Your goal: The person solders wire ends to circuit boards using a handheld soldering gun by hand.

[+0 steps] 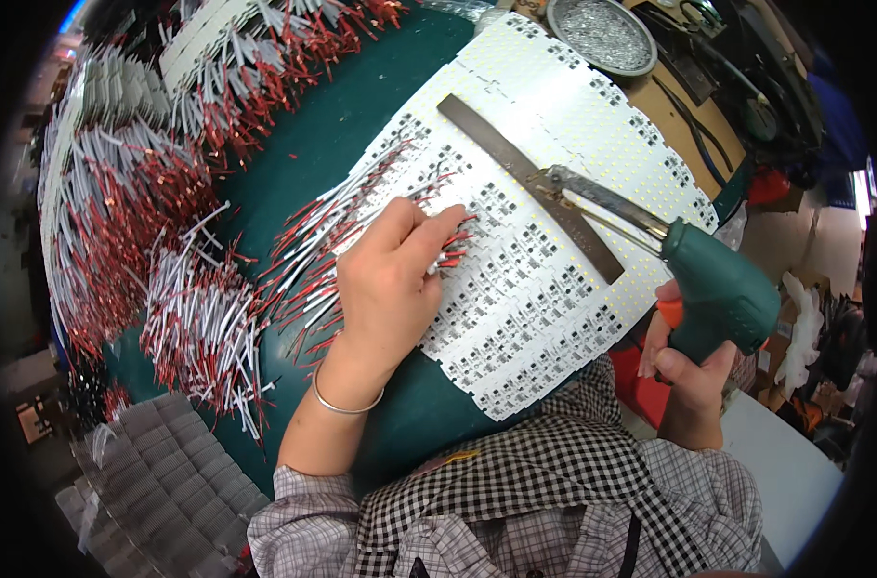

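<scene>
My right hand (pixel 691 371) grips a green soldering gun (pixel 722 279), an orange part showing by its fingers. The gun's long metal front reaches left over a flat dark bar (pixel 585 239), which lies across overlapping white LED circuit boards (pixel 525 67). Over the left part of these boards, my left hand (pixel 392 279) is closed in a pinch. Red wire ends poke out beside its fingertips, though the fingers partly hide what they hold. Red and white wires (pixel 313 226) fan out from the boards to the left of that hand.
Loose red and white wires (pixel 202 318) are heaped on the green table (pixel 294 164). Stacked boards with wires attached (pixel 120 91) stand at far left. Grey ridged sheets (pixel 169 482) lie lower left. A round dish of silvery bits (pixel 602 37) and black pliers (pixel 693 125) sit back right.
</scene>
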A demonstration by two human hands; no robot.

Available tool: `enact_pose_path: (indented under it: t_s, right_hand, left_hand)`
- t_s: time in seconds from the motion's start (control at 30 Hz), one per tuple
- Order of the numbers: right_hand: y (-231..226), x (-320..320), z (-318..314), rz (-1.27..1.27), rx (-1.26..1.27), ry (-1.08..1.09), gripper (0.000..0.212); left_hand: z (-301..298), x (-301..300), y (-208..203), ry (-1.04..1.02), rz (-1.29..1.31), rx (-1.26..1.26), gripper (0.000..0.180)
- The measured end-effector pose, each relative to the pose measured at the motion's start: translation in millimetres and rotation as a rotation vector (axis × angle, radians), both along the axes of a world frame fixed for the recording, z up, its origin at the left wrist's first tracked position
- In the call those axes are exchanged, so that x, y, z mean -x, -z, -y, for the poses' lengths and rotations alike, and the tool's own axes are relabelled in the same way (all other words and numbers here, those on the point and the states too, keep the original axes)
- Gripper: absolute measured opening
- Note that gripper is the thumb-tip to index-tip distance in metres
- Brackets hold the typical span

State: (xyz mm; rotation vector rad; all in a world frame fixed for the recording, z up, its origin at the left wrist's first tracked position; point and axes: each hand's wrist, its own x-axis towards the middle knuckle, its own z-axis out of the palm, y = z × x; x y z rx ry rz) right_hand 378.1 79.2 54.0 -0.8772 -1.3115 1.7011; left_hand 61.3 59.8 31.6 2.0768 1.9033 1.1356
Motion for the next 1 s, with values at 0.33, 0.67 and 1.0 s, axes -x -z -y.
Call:
enact_pose_path:
  t_s: [0.33, 0.67, 1.0]
  right_hand:
    - [0.1, 10.1, -7.4, 0.068, -0.044, -0.088, 0.061]
    - [1.5, 14.0, -3.9, 0.105, -0.083, -0.098, 0.069]
    - [-6.6, 21.6, -6.7, 0.007, -0.006, -0.137, 0.056]
  left_hand:
    - [-0.2, -3.5, 11.1, 0.024, -0.127, -0.012, 0.053]
    - [4.1, -2.8, 10.6, 0.042, -0.085, 0.002, 0.055]
    - [1.9, -0.8, 15.9, 0.061, -0.086, -0.042, 0.048]
